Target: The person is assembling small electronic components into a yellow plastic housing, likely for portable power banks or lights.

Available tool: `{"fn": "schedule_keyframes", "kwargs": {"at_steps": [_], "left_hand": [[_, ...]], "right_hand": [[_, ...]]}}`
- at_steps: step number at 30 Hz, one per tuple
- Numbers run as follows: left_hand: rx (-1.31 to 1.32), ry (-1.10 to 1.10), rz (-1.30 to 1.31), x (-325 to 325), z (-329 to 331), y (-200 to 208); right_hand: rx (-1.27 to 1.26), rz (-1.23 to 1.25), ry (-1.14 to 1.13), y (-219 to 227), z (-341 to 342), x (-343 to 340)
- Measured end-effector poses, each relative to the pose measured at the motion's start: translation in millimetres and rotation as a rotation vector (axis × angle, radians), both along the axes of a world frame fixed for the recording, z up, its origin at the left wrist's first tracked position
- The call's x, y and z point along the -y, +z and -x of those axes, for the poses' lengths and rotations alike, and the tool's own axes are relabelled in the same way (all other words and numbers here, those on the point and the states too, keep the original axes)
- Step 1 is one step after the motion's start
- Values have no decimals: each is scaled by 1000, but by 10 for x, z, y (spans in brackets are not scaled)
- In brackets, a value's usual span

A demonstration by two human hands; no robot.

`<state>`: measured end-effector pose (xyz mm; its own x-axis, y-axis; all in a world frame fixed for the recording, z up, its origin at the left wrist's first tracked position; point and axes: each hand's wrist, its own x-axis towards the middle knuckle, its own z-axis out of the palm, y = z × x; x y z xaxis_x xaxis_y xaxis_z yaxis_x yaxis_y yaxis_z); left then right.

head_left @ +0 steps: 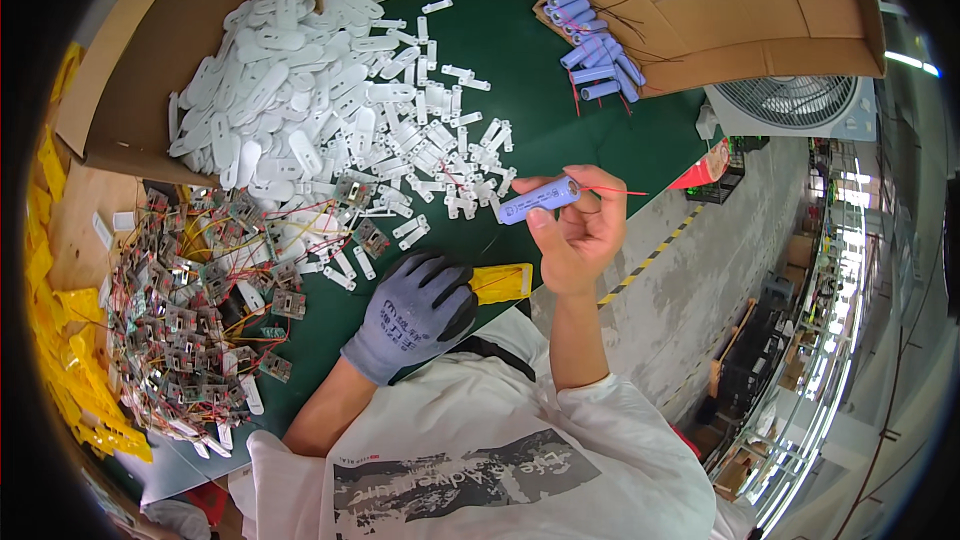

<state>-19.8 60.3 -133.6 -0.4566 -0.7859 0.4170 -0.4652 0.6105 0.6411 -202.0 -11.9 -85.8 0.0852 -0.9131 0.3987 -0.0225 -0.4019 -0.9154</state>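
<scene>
Between the thumb and fingers of my bare right hand is a purple cylindrical battery cell, held raised above the table's edge. A red wire trails from its right end. My left hand, in a grey-blue work glove with dark fingertips, lies over the near end of a yellow plastic casing at the table's edge. Its fingers are curled over the casing's left end, which they hide. Small white plastic parts lie just beyond the glove.
A big heap of white plastic covers spills from a cardboard box. Wired circuit boards pile at left, beside yellow casings. More purple cells lie by a second cardboard box. A fan stands beyond the table's right edge.
</scene>
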Motion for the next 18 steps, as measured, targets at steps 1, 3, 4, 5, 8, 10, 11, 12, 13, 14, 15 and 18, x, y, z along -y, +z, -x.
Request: {"fn": "schedule_keyframes", "kwargs": {"at_steps": [1, 3, 4, 5, 8, 10, 11, 12, 13, 14, 15, 18], "left_hand": [[-2, -6, 4, 7, 8, -5], [-15, 5, -5, 5, 17, -16], [-16, 2, -5, 12, 18, -17], [-17, -5, -2, 19, 19, -15], [-14, -7, -15, 15, 24, -6], [-10, 0, -30, 14, 24, -6], [-16, 2, -26, 17, 27, -12], [-23, 3, -21, 19, 28, -17], [-22, 3, -23, 20, 25, -20], [-26, 5, -23, 16, 25, -25], [-31, 7, -22, 13, 24, -29], [-33, 0, -21, 12, 20, -35]], "right_hand": [[-2, 4, -6, 7, 6, 1], [46, -12, -6, 21, 5, -11], [46, -12, -8, 10, 12, -9], [60, 13, -4, -10, 24, -4], [111, 36, 5, -43, 31, 25], [146, 33, 13, -52, 31, 41], [214, -9, -15, -50, 42, 43], [282, -50, -44, -48, 53, 46], [283, -52, -44, -50, 63, 54], [345, -63, -77, -56, 76, 64], [406, -75, -110, -61, 92, 69], [489, -86, -116, -62, 184, 63]]}}
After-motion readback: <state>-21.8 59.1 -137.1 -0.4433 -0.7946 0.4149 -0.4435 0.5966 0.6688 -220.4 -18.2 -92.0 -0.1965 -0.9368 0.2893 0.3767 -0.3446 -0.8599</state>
